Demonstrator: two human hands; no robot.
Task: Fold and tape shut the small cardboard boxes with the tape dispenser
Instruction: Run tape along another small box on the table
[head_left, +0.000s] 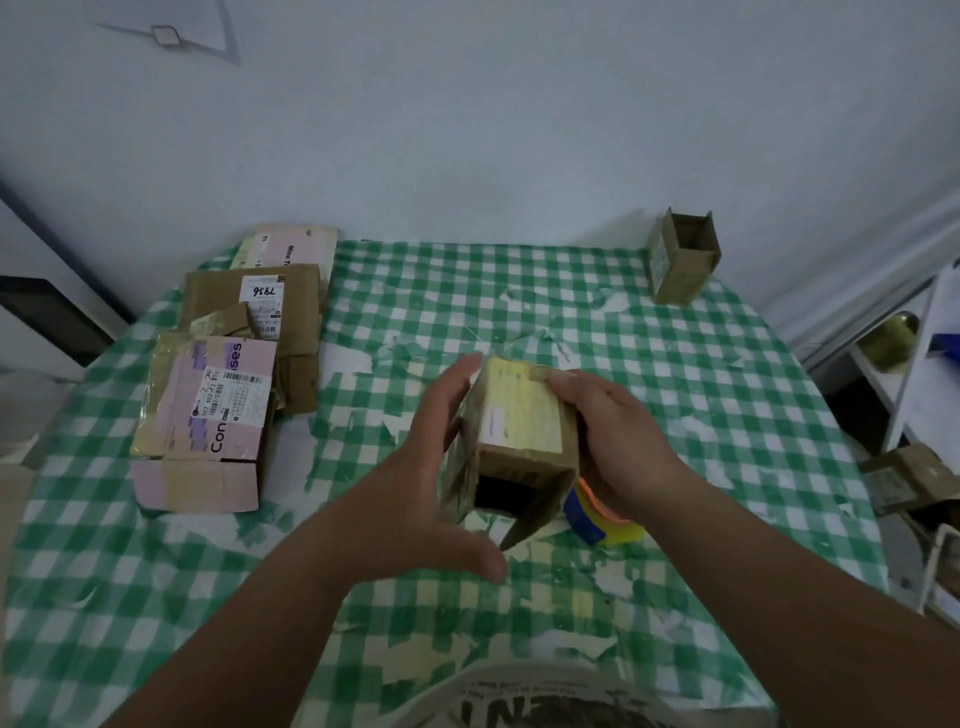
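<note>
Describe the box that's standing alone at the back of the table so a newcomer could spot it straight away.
Start at the green checked table and follow its right side to the far corner by the white wall. A small brown box stands there upright and alone. Unlike the flattened boxes stacked on the left, it is assembled, with its top flaps open.

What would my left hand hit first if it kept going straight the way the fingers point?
Probably the small box itself: the left hand lies along its left side, fingers pointing up and away toward the box's far top corner. Past that, only checked tablecloth shows, though depth is unclear.
</note>
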